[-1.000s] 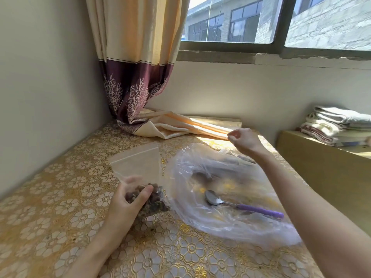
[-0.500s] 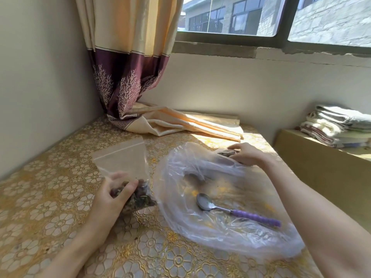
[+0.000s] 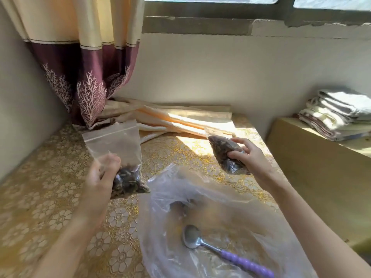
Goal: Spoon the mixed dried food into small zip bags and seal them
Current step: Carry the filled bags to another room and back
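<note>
Now each hand grips a zip bag of dried food above the tabletop [image 3: 50, 167]: left hand [image 3: 100, 177] low on one zip bag [image 3: 116, 149], right hand [image 3: 249, 155] round a fuller bag [image 3: 226, 155]. Pressing each strip end to end should seal them.

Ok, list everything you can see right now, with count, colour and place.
zip bags: 2, clear with dark dried food, one in each hand, second at right
large plastic bag: 1, clear, on table, near centre
spoon: 1, steel with purple handle, on the large bag
tablecloth: 1, gold floral
curtain: 1, cream and maroon, back left
folded towels: 1 stack, right shelf
left hand: grips left bag
right hand: grips right bag
</note>
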Available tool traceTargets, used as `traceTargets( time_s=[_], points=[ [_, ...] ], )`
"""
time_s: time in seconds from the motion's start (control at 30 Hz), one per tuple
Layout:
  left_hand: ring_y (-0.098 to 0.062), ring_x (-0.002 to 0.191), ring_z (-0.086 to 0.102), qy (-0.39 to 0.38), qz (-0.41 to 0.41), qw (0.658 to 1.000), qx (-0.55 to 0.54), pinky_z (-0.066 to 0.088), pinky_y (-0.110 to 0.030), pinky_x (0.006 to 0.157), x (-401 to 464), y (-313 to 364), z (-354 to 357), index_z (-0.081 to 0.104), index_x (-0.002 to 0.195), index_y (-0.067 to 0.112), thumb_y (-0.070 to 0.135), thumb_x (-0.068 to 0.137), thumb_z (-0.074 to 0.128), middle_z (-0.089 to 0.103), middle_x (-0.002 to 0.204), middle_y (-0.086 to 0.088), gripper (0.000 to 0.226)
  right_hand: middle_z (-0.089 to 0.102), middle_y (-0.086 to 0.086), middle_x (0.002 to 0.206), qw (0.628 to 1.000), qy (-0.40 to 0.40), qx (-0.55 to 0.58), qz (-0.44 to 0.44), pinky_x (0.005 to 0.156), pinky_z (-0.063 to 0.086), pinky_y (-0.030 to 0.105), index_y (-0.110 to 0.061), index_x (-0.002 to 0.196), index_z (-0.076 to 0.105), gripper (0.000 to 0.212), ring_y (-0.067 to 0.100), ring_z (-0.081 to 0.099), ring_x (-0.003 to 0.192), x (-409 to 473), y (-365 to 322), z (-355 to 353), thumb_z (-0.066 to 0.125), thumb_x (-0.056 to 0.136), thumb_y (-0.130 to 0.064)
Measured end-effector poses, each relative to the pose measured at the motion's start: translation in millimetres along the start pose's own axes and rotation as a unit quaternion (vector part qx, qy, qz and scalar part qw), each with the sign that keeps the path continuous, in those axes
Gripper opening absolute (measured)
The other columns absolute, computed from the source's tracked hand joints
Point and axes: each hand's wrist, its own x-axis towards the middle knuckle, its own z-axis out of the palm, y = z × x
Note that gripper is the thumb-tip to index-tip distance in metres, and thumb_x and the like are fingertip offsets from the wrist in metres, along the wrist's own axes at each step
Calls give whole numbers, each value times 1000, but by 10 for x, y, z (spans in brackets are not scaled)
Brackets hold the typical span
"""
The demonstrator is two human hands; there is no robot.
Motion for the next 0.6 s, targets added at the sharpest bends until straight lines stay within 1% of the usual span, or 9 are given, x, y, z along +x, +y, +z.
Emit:
traceTargets(
  time_s=[0.03,0.07,0.13,0.2,0.3,0.37,0.4,0.47,0.6],
  points=[
    [-18,79,62,3,-16,1000,12,48,-35,70,-7,63,29,52,98,40,52,82,49,62,93,-6,20,61,5,104,1000,7,1,14,54,51,18,-35,105,54,36,18,66,84,-65,-56,-41,65,84,-10],
    [-17,80,61,6,-34,999,23,47,-33,68,-34,126,55,50,99,39,51,83,48,62,94,-5,20,62,5,105,999,12,3,32,54,51,18,-32,109,53,35,17,66,84,-146,-113,-88,65,84,-10],
    [-14,82,59,-7,-66,997,43,44,-26,60,-114,260,112,47,106,36,53,82,46,59,97,-2,30,63,7,107,997,24,22,71,55,52,21,-25,117,52,36,19,67,83,-324,-240,-197,64,86,-11],
    [-13,87,57,-39,-107,991,70,47,-27,60,-247,420,173,43,112,35,59,75,45,55,105,-1,44,63,10,111,993,34,41,108,61,54,25,-20,122,51,37,21,66,87,-553,-395,-324,62,88,-10],
    [-18,95,57,-68,-171,979,92,52,-42,73,-555,662,210,42,112,36,63,73,45,52,115,-4,48,62,14,116,982,62,67,163,70,54,29,-15,125,50,38,25,63,95,-1038,-634,-511,59,89,-5],
    [-23,105,55,-82,-208,969,104,49,-49,84,-819,842,231,42,111,39,64,75,46,51,121,-3,44,61,15,116,972,85,74,205,74,54,32,-16,120,52,34,28,63,98,-1456,-783,-647,58,89,-4],
    [-21,109,52,-89,-220,965,114,47,-45,87,-969,940,242,42,111,40,64,75,45,50,122,-1,43,62,15,115,966,101,77,225,73,54,31,-15,119,53,33,28,63,98,-1685,-855,-719,59,89,-4],
    [-16,110,47,-93,-236,958,133,40,-35,84,-1239,1103,250,43,111,39,64,74,45,49,118,4,45,63,14,113,954,134,86,255,72,53,29,-14,119,53,34,27,64,95,-2130,-978,-874,59,88,-3],
    [-16,105,49,-109,-240,950,170,38,-33,81,-1730,1304,278,45,109,32,49,88,48,52,111,3,28,66,10,107,923,199,115,309,67,51,24,-16,111,56,29,17,63,86,-3070,-1104,-1136,56,88,2]
  ],
)
